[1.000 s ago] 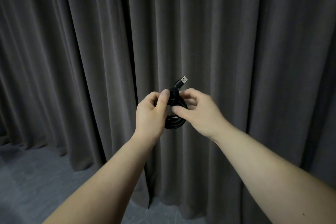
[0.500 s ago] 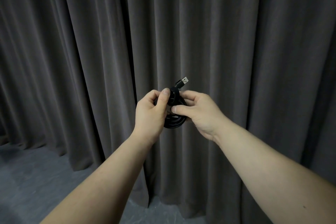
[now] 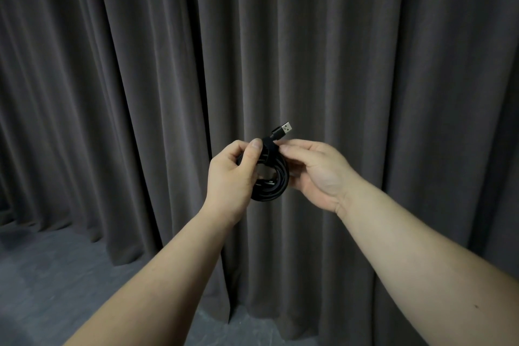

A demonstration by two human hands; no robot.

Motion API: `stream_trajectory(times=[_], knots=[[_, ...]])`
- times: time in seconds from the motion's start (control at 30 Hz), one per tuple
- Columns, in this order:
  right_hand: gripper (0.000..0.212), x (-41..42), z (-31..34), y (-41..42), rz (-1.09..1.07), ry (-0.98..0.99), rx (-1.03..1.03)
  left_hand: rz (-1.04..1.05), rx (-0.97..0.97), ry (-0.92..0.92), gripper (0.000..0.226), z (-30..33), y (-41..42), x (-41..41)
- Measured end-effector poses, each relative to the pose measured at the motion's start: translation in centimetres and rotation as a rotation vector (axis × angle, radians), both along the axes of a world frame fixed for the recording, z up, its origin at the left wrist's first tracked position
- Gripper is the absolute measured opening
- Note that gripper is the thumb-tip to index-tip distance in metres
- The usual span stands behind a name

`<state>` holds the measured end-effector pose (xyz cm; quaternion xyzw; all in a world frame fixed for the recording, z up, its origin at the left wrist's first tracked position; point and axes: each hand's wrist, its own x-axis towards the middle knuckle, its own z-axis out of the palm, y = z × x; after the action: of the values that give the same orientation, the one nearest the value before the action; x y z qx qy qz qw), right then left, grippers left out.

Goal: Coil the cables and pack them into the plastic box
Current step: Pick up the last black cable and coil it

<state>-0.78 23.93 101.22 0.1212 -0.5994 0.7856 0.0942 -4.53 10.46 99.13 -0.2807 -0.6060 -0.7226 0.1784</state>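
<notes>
A black cable [image 3: 273, 185] is wound into a small round coil held up in front of the curtain. Its USB plug [image 3: 283, 130] sticks up and to the right from the top of the coil. A black strap [image 3: 269, 147] wraps the coil's top. My left hand [image 3: 233, 177] grips the coil's left side, thumb pressed on the strap. My right hand [image 3: 317, 171] cradles the right side of the coil and pinches the strap just below the plug. The plastic box is not in view.
A dark grey pleated curtain [image 3: 365, 64] fills the background down to a grey floor [image 3: 42, 275] at the lower left.
My right hand turned palm-up, its fingers shifting from the coil's front to the strap at the top. The coil shows more openly; my left hand stayed put.
</notes>
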Motion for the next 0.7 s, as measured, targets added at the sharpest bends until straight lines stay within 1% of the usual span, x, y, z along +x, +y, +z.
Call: stream_trajectory(times=[0.2,0.27,0.4,0.57,0.7], knots=[[0.020,0.4,0.3,0.5,0.048,0.026,0.062,-0.022,0.037,-0.022,0.031,0.0,-0.1,0.0],[0.017,0.4,0.4,0.4,0.009,0.019,0.061,-0.045,0.073,-0.049,0.031,-0.1,0.0,-0.1],[0.016,0.1,0.8,0.3,-0.135,-0.004,-0.035,-0.091,0.115,-0.081,0.027,-0.2,0.2,-0.2],[0.014,0.0,1.1,0.8,-0.156,-0.046,-0.007,-0.146,0.096,-0.088,0.028,-0.2,0.2,-0.2],[0.016,0.1,1.8,1.5,-0.152,-0.122,-0.029,-0.179,0.041,-0.086,0.036,-0.2,0.3,-0.1]])
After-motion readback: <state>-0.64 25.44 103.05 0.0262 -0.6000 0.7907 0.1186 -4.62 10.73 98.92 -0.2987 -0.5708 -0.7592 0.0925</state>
